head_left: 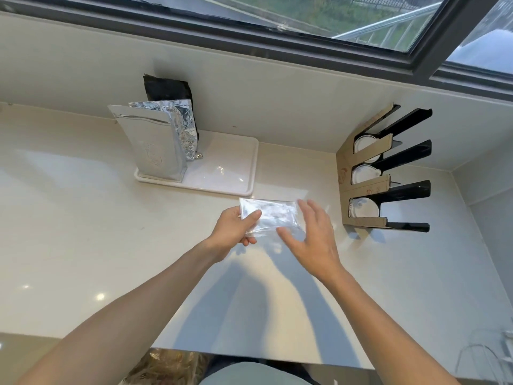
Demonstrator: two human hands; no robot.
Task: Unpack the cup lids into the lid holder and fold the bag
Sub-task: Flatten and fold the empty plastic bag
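Observation:
A clear plastic bag (273,215), folded into a small flat rectangle, sits just above the white counter near its middle. My left hand (236,227) pinches the bag's left end between thumb and fingers. My right hand (311,232) hovers at the bag's right end with fingers spread, holding nothing. To the right stands the lid holder (361,187), black with brown cardboard-coloured dividers. White cup lids (363,208) fill three of its slots.
A white tray (230,173) lies behind the bag and carries silver foil pouches (155,143) and a black pouch (166,88) against the wall. A window runs along the back. The counter's front edge is near my body, with wire frames at the lower right.

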